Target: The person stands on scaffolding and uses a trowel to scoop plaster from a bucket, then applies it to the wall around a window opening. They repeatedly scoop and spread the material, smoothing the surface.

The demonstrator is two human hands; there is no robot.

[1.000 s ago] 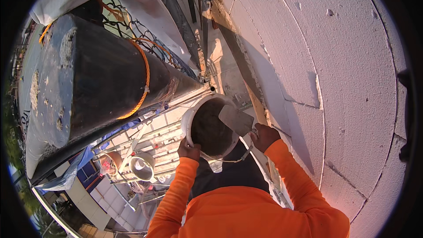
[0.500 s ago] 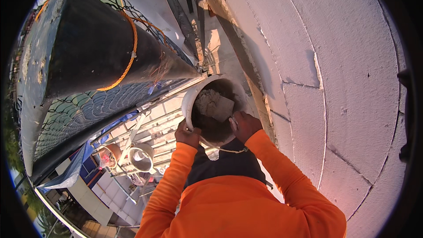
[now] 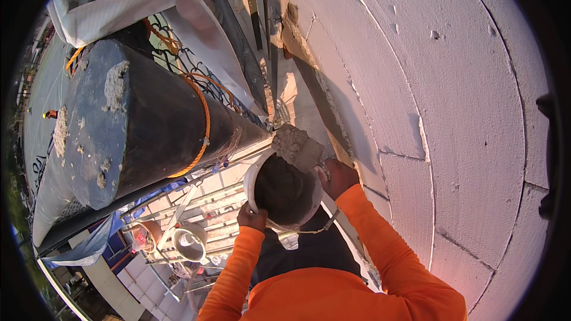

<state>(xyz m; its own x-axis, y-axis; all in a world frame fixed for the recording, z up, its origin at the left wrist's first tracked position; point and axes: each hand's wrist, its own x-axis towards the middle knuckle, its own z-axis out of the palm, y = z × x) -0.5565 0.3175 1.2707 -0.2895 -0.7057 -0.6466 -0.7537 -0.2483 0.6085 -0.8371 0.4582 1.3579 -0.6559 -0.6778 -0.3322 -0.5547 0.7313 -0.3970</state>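
Note:
My left hand (image 3: 252, 217) is closed on the near-left rim of a pale bucket (image 3: 252, 177), which tilts in front of my thighs. Grey wet mortar (image 3: 276, 187) lies inside it. In my right hand (image 3: 341, 179) is a trowel (image 3: 311, 156), held above the bucket's far-right rim. A lump of mortar (image 3: 289, 141) sits on the far part of its flat blade. My fingers hide most of the trowel's handle. The bucket's wire handle (image 3: 306, 231) hangs loose on the near side.
A pale block wall (image 3: 476, 113) curves up along my right. To the left a dark column (image 3: 172, 119) wrapped with orange rope stands by wire netting. Below are slatted boards (image 3: 223, 205), a second bucket (image 3: 190, 242) and an orange-brown bucket (image 3: 147, 235), far down beside a blue sheet.
My right hand has raised the trowel out of the bucket, up and to the right, with mortar on its blade. My left hand stays on the rim. The view has shifted slightly.

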